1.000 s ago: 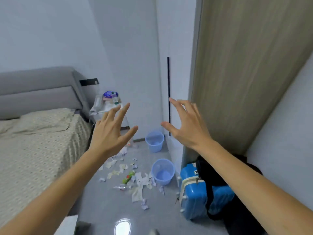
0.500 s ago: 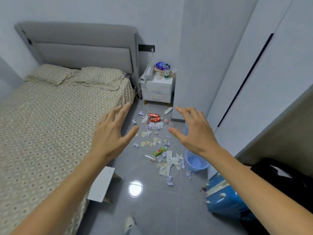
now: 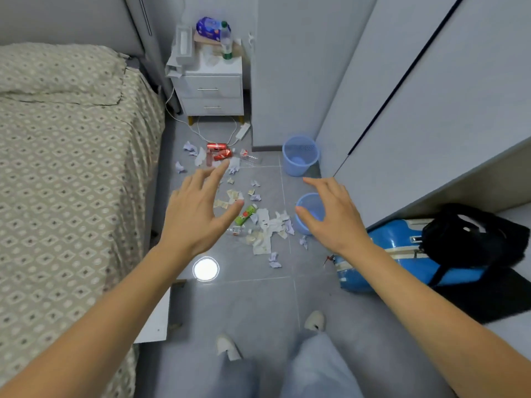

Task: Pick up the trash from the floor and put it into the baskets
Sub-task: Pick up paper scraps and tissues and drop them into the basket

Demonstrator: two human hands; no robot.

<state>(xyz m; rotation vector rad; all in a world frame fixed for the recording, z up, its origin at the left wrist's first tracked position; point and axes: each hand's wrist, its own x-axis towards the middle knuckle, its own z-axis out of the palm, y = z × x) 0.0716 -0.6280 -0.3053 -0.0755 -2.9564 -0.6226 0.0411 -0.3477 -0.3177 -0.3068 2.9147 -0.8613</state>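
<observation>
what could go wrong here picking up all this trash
The white cable loops across the floor beside the red cans; a foot could snag it. The near basket stands right beside the paper scraps, so a reaching right hand might tip it. Both hands are empty.

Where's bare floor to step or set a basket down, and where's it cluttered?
Free: grey tiles between the bed and blue suitcase, around the light reflection. Crowded: paper scraps, green bottle and red cans from the nightstand to the near basket.
</observation>
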